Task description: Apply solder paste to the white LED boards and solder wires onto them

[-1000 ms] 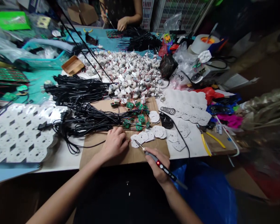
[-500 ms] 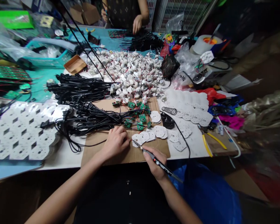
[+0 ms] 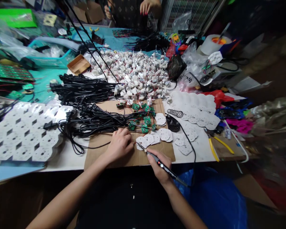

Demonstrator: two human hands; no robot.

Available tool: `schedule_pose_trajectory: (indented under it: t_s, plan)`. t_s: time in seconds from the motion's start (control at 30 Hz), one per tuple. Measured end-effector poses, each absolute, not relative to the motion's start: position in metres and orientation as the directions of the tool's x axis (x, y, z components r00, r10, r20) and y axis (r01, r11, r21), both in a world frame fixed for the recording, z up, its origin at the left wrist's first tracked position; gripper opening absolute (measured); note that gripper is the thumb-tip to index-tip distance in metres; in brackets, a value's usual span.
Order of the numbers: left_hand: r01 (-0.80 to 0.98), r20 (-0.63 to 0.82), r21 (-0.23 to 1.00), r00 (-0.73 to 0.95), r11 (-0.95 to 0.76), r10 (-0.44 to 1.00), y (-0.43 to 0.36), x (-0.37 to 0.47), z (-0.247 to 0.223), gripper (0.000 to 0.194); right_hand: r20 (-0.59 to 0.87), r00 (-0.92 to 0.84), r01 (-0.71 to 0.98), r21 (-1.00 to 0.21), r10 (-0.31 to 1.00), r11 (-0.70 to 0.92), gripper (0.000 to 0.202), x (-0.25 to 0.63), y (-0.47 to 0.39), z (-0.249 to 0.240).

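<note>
My right hand grips a soldering iron like a pen. Its tip meets the leftmost of several overlapping white circuit boards on a sheet of cardboard. Just left of that board, my left hand is closed on a black power cable, which runs in from the left; a bit of reddish wire shows past its fingertips. Beyond the hands lie small green circuit boards joined to a bundle of black cables.
A heap of white parts covers the table's middle. White board panels lie at left, more panels at right. Yellow-handled pliers and a soldering iron stand are on the right. Across the table is another person.
The other person's hand has lifted off the black wires opposite. My hands and the soldering iron hold nearly the same place; the whole view has shifted slightly.
</note>
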State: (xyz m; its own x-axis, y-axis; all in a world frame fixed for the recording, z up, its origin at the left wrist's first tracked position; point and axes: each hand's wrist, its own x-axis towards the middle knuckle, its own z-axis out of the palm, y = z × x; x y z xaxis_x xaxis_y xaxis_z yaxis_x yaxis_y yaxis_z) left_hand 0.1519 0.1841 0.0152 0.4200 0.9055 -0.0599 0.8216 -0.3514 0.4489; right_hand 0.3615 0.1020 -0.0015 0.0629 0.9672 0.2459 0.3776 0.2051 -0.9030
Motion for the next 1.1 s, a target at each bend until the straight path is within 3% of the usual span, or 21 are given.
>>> schedule_pose_trajectory:
  t_s: [0.2,0.33,0.53,0.73,1.1]
  plan:
    - [0.824,-0.066,0.440,0.427,-0.358,0.902,0.185,0.151,0.014,0.017,0.231,0.069,0.368,-0.910,0.971,0.190,0.018,0.363,0.102,-0.001]
    - [0.828,-0.067,0.428,0.429,-0.363,0.901,0.185,0.152,0.015,0.018,0.151,0.139,0.340,-0.936,0.979,0.096,0.019,0.366,0.100,-0.009]
    - [0.840,-0.076,0.404,0.426,-0.363,0.901,0.186,0.152,0.017,0.019,-0.004,0.259,0.129,-0.991,0.966,-0.038,0.019,0.361,0.097,-0.020]
    - [0.826,-0.088,0.441,0.430,-0.352,0.899,0.186,0.151,0.019,0.017,-0.060,0.285,0.040,-0.996,0.957,-0.075,0.023,0.355,0.101,-0.014]
    - [0.889,-0.177,0.329,0.390,-0.319,0.903,0.188,0.160,0.028,0.019,-0.032,0.285,0.100,-0.993,0.958,-0.063,0.021,0.354,0.101,-0.009]
